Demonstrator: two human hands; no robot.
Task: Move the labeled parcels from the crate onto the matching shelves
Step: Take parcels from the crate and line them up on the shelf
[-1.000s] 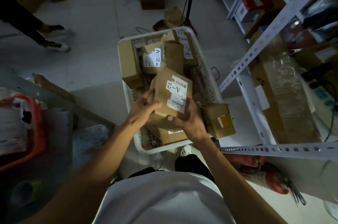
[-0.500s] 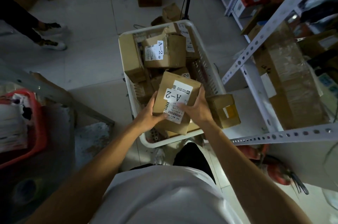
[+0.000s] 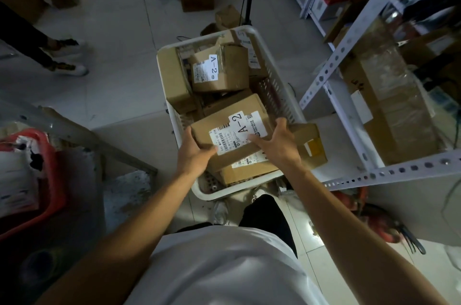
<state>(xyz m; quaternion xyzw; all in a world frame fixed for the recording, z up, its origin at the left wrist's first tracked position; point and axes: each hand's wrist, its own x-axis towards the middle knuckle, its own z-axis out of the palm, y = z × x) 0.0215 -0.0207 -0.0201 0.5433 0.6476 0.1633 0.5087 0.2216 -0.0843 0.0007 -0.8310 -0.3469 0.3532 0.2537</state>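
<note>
A white plastic crate (image 3: 252, 32) stands on the floor in front of me, filled with several cardboard parcels. I hold one brown parcel labelled A-2 (image 3: 224, 121) over the near half of the crate. My left hand (image 3: 193, 155) grips its left end, thumb on top. My right hand (image 3: 278, 146) grips its right end, thumb lying across the white label. Another parcel marked A-2 (image 3: 222, 67) sits further back in the crate. A white metal shelf rack (image 3: 331, 67) stands to the right.
A small box (image 3: 310, 144) lies on the low white shelf beside the crate. A large wrapped carton (image 3: 391, 105) fills the rack. A red bin (image 3: 32, 180) sits at left. Another person's legs (image 3: 32, 38) stand at far left. Loose boxes litter the floor beyond.
The held parcel has turned from upright to lying flat and sideways, label up. Both hands shifted to its ends. The view moved closer to the crate.
</note>
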